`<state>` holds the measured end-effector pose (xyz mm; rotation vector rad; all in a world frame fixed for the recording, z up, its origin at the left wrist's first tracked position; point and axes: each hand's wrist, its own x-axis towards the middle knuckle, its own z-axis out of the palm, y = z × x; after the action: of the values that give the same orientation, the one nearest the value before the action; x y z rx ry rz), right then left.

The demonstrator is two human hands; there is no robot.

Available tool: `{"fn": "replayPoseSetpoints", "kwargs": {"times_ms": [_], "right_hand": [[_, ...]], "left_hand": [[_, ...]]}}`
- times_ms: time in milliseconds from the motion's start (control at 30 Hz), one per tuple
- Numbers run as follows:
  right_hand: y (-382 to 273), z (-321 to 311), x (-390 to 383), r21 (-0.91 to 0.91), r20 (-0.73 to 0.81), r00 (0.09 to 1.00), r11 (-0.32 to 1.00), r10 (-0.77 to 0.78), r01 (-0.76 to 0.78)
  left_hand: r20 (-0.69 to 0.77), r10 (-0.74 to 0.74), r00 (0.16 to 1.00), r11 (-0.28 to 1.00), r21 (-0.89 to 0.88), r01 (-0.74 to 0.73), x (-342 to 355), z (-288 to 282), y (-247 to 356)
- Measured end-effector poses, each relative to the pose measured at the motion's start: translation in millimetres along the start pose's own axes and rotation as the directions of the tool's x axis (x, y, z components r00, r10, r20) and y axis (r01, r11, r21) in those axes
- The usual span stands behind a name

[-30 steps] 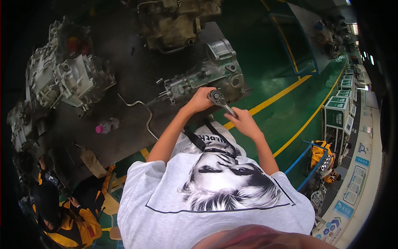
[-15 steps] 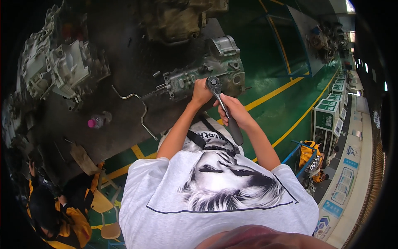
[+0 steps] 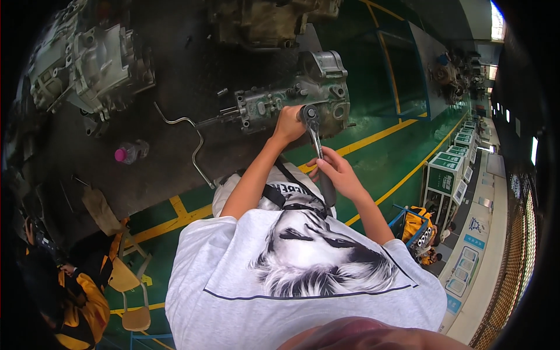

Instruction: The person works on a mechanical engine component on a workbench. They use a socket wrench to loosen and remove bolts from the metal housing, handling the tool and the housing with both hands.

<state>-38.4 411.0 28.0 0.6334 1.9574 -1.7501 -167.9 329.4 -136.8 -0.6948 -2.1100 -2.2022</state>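
My left hand (image 3: 288, 125) is closed at the head of a ratchet wrench (image 3: 312, 121), against the near side of a grimy cast-metal gearbox housing (image 3: 262, 105) on the dark bench (image 3: 169, 163). The socket end is hidden. Lower down and to the right, my right hand (image 3: 336, 172) has its fingers curled at the wrench's handle, whose dark grip points toward me. A bent metal tube (image 3: 199, 151) lies left of the housing, beside a clear bottle with a pink cap (image 3: 131, 153).
Other castings (image 3: 87, 67) sit at left, another (image 3: 259, 23) at the back. A co-worker in yellow and black (image 3: 81, 300) is at lower left by a wooden chair (image 3: 137, 318). Green floor with yellow lines, white-green cabinets (image 3: 443, 175) and a blue-framed trolley (image 3: 408, 230) are at right.
The wrench has swung from a diagonal toward pointing straight at me. My right hand has moved down and left from a second ago, and the view has shifted slightly.
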Motion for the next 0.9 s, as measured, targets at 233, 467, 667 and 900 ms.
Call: {"fn": "replayPoseSetpoints", "kwargs": {"times_ms": [233,467,667,900], "right_hand": [[-32,-16,-19,-0.837,0.502,0.742,-0.031,-0.444,0.547],[-61,28,54,-0.445,0.887,0.399,-0.204,-0.231,0.872],[-107,77,123,-0.826,0.556,0.769,-0.110,-0.315,0.552],[-118,-37,143,-0.867,0.457,0.806,-0.393,-0.376,0.307]], "left_hand": [[0.027,0.018,0.999,0.999,-0.045,-0.017,-1,-1,1],[-0.120,0.055,0.991,0.998,-0.016,-0.058,-4,9,0],[-0.457,-0.149,0.877,0.913,-0.404,-0.055,-17,31,10],[-0.297,-0.030,0.954,0.995,-0.098,0.001,-3,6,-2]]}}
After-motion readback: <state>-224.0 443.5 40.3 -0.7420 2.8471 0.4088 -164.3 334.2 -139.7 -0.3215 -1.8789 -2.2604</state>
